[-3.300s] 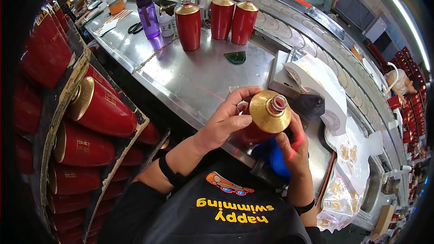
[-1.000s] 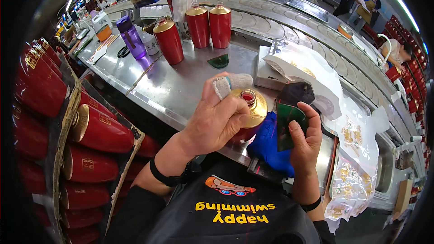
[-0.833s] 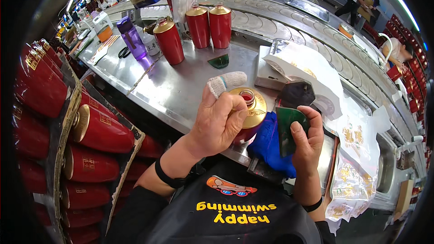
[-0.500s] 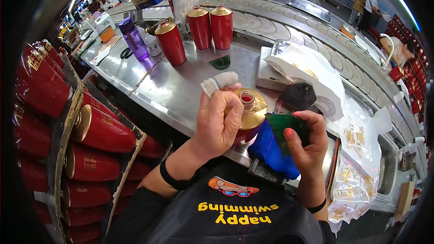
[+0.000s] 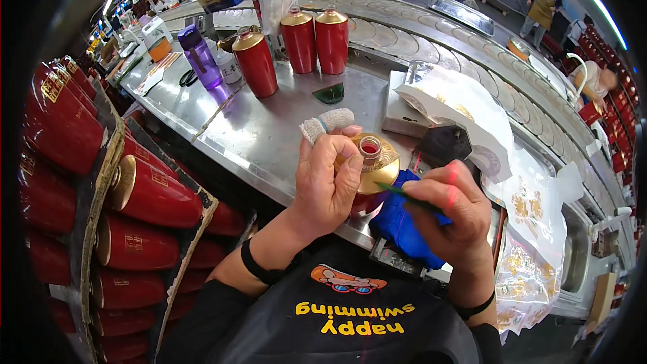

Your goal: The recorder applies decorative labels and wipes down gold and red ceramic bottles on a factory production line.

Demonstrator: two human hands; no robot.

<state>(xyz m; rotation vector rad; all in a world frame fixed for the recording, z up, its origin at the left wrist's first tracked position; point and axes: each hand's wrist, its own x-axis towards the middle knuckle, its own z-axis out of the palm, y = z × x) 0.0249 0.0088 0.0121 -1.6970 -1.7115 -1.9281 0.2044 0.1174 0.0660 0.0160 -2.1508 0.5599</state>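
Close in front of me is a red bottle with a gold shoulder [image 5: 377, 170] and an uncapped mouth. Curled against its left side is my left hand [image 5: 327, 178], closed on it, with a white knitted finger sleeve [image 5: 330, 123] on one finger. My right hand [image 5: 453, 212] pinches a green scraper [image 5: 394, 191], seen nearly edge-on, its tip at the gold shoulder's right side; I cannot tell if they touch. A blue cloth-like bundle [image 5: 406, 226] lies below that hand. Another green scraper piece [image 5: 329, 94] rests on the metal table beyond.
Farther back stand three red bottles, one of them leaning [image 5: 255, 64], beside a purple water bottle [image 5: 200, 61]. At right are a black hexagonal piece [image 5: 446, 145] and white printed sheets [image 5: 532, 205]. Racked red bottles [image 5: 138, 243] fill the left. A conveyor [image 5: 431, 40] runs behind.
My right hand has turned, so the green scraper shows its thin edge instead of its flat face. My left hand and the bottle have hardly moved. People in the background have shifted.
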